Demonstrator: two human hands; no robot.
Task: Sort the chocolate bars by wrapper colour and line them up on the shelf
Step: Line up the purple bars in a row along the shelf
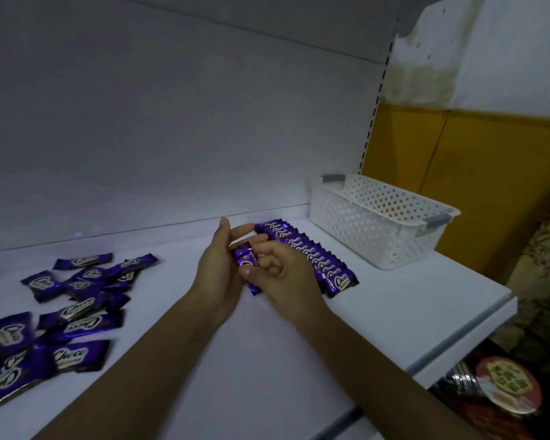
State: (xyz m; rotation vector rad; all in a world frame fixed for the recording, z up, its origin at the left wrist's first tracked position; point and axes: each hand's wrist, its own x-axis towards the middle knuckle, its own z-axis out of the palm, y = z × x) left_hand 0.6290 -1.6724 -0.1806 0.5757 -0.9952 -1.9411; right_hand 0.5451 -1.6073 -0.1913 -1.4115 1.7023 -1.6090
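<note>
Now: R hand [283,274] pinches one purple bar [246,265]; L hand [216,274], fingers near straight, steadies it above shelf [299,344] mid-back. Lined row [311,258] just beside, running to back-right near white basket [378,217]. Loose pile [70,300] at left edge unsorted; est. half done.

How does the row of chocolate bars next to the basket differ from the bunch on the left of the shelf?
The row overlaps neatly in one line, front to back, beside the white basket; the left pile lies scattered. The row's bars all face one way; the pile's point at mixed angles. Both show purple Choco wrappers and lie on the shelf.
</note>
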